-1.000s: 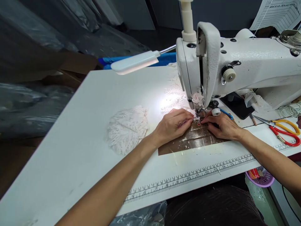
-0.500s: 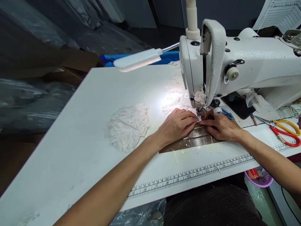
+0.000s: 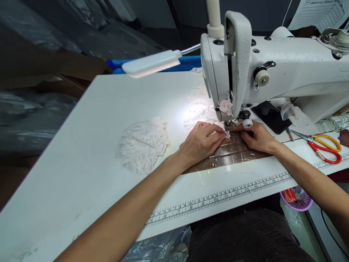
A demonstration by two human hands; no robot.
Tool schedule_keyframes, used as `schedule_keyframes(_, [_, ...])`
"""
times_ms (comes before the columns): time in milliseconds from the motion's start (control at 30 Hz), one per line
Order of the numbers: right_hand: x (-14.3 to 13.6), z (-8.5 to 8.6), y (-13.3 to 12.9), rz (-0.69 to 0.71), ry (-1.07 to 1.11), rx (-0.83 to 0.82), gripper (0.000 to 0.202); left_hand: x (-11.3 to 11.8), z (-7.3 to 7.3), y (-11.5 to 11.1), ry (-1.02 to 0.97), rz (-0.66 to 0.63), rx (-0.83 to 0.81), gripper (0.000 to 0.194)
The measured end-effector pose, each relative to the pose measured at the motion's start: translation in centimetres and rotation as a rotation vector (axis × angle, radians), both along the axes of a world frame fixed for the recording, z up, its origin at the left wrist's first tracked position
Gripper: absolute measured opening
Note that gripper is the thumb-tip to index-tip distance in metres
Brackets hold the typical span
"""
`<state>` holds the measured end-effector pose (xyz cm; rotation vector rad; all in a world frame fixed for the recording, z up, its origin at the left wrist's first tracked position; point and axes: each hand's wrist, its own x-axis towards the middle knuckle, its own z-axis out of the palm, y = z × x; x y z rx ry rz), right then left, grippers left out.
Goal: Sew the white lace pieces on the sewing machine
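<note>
White lace fabric (image 3: 200, 111) runs under the needle area of the white sewing machine (image 3: 289, 62). My left hand (image 3: 203, 142) lies just left of the presser foot (image 3: 227, 125), its fingers together on the fabric's near end. A small red spot shows beside those fingertips. To the right of the foot, my right hand (image 3: 256, 136) is off the lace, with curled fingers over the machine bed. Whatever those fingers hold is hidden. Beneath both hands lies a brown taped sheet (image 3: 229, 156).
A second gathered lace piece (image 3: 144, 145) lies left on the white table (image 3: 95, 127). Scissors (image 3: 324, 143) with yellow and red handles, a dark phone (image 3: 271, 116) and a pale cord (image 3: 334, 122) are at right. A lamp (image 3: 152, 63) hangs above. A purple basket (image 3: 300, 207) sits below the edge.
My right hand has left the fabric at the presser foot and shifted right, over the spot where a blue tool lay. My left hand stays on the lace. The view has shifted slightly.
</note>
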<state>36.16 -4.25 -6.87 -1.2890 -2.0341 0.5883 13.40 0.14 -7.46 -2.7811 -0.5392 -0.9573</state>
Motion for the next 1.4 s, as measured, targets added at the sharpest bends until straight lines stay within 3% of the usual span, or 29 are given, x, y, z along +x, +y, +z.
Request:
schedule_keyframes(367, [-0.1, -0.8, -0.4, 0.125, -0.246, 0.016, 0.035, -0.2, 0.0, 0.3, 0.074, -0.009, -0.044, 0.026])
schedule_keyframes(567, [-0.4, -0.3, -0.9, 0.13, -0.346, 0.069, 0.036, -0.4, 0.6, -0.2, 0.152, -0.044, -0.054, 0.028])
schedule_keyframes(700, [-0.6, -0.1, -1.3, 0.125, -0.382, 0.122, 0.037, -0.4, 0.7, -0.4, 0.163, -0.034, -0.033, 0.029])
schedule_keyframes(1067, [-1.8, 0.2, -1.7, 0.071, -0.493, 0.244, 0.033, -0.8, 0.8, 0.0, 0.199, -0.036, -0.163, 0.032])
schedule_keyframes(1267, [-2.5, 0.2, -2.0, 0.004, -0.642, 0.231, 0.034, -1.1, 0.4, 0.4, 0.206, -0.041, -0.204, 0.031])
schedule_keyframes(1400, [-2.3, 0.3, -2.1, 0.004, -0.572, 0.167, 0.036, -1.3, 0.5, 0.4, 0.196, -0.044, -0.199, 0.032])
